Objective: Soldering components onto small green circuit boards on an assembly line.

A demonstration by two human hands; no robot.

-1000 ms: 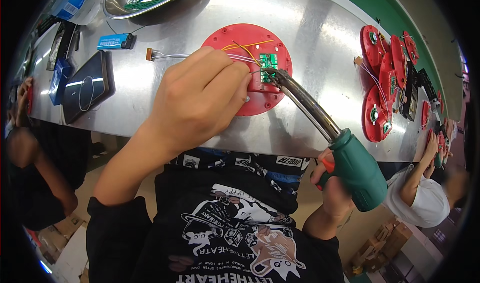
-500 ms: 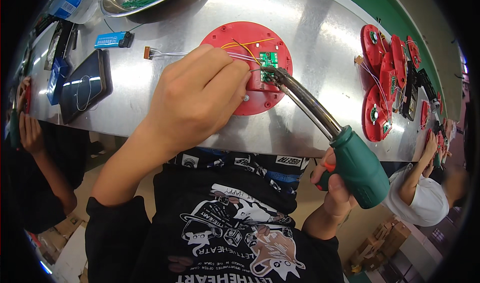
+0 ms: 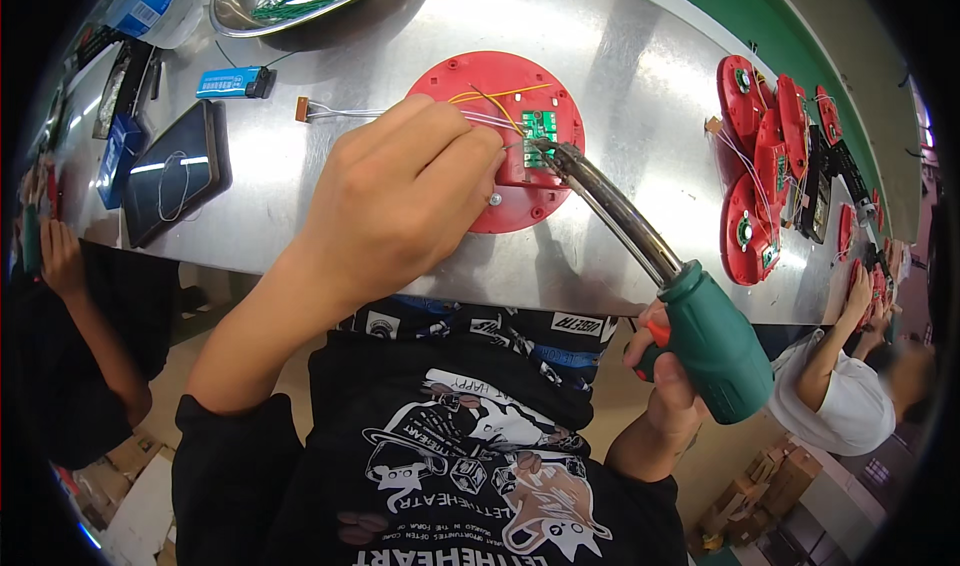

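My right hand (image 3: 672, 396) grips a green-handled soldering gun (image 3: 715, 341), a finger at its red trigger. The long metal barrel slants up and left, and its tip is at a small green circuit board (image 3: 540, 131) on a round red plastic housing (image 3: 520, 211). My left hand (image 3: 400, 186) is closed in a pinch over the housing's left side. A thin dark wire (image 3: 512, 146) runs from its fingertips to the board. Yellow wires (image 3: 500, 96) loop above the board. Pale wires pass behind my left hand to a small brown connector (image 3: 302, 109).
Several red housings (image 3: 745, 216) with boards and wires lie at the right. At the left are a dark tablet-like device (image 3: 180, 176), a blue lighter-shaped item (image 3: 233, 83) and a water bottle (image 3: 150, 1). A metal bowl (image 3: 230, 21) holds green wires. Other people work at both sides.
The soldering gun's tip has shifted slightly right and down on the board. My left hand keeps its pinch, and the whole view has moved a little.
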